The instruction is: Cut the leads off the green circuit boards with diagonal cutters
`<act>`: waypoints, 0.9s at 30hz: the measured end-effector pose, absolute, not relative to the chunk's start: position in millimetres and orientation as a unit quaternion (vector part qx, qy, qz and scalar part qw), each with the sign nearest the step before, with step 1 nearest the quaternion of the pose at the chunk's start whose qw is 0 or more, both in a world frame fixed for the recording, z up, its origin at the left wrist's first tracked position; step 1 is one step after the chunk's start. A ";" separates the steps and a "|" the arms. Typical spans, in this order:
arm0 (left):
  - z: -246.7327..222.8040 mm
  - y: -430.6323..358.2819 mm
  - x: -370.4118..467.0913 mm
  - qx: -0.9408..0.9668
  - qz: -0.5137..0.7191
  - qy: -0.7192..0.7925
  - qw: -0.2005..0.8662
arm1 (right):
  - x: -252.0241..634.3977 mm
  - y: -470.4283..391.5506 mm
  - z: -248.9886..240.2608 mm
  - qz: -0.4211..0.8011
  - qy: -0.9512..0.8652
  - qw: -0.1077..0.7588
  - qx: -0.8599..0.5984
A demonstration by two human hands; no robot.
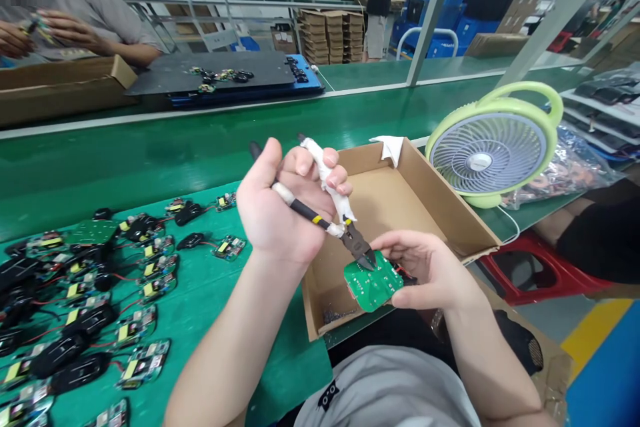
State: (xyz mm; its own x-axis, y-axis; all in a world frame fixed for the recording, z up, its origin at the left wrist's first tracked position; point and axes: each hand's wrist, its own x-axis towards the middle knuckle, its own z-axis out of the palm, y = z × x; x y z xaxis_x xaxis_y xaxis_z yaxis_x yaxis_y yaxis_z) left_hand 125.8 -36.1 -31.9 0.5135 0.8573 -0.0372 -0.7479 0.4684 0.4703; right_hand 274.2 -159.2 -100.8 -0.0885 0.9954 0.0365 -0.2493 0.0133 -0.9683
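a person is holding cutters (356, 243) to a green circuit board (373, 287) above the near side of a cardboard box (445, 213);
the left hand (283, 223) is gripping the cutters, fingers curling round one white-wrapped handle, the other resting by the thumb; the right hand (437, 273) is pinching the circuit board's edge between thumb and fingers; wired boards (145, 363) are lying on a green mat (200, 307); a fan (480, 161) is standing beside the box.

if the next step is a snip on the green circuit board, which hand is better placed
Probably the left hand: it holds the cutting pliers, tips at the green circuit board. The right hand is occupied holding that board.
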 end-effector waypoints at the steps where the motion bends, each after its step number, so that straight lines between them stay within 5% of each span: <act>1: -32.7 -36.1 127.1 0.203 0.463 0.140 0.851 | 275.3 -158.8 -100.8 0.583 -0.462 0.535 -0.400; 27: -41.1 -24.1 132.8 0.211 0.414 0.171 0.869 | 277.0 -163.0 -111.3 0.578 -0.456 0.528 -0.424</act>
State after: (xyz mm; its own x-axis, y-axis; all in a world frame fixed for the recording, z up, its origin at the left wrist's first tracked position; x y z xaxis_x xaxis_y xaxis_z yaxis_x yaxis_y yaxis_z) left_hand 132.8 -24.1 -41.1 0.5987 0.7915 -0.1226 -0.6475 0.5684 0.5076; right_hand 277.0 -163.0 -111.3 -0.0824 0.9966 -0.0083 -0.2241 -0.0266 -0.9742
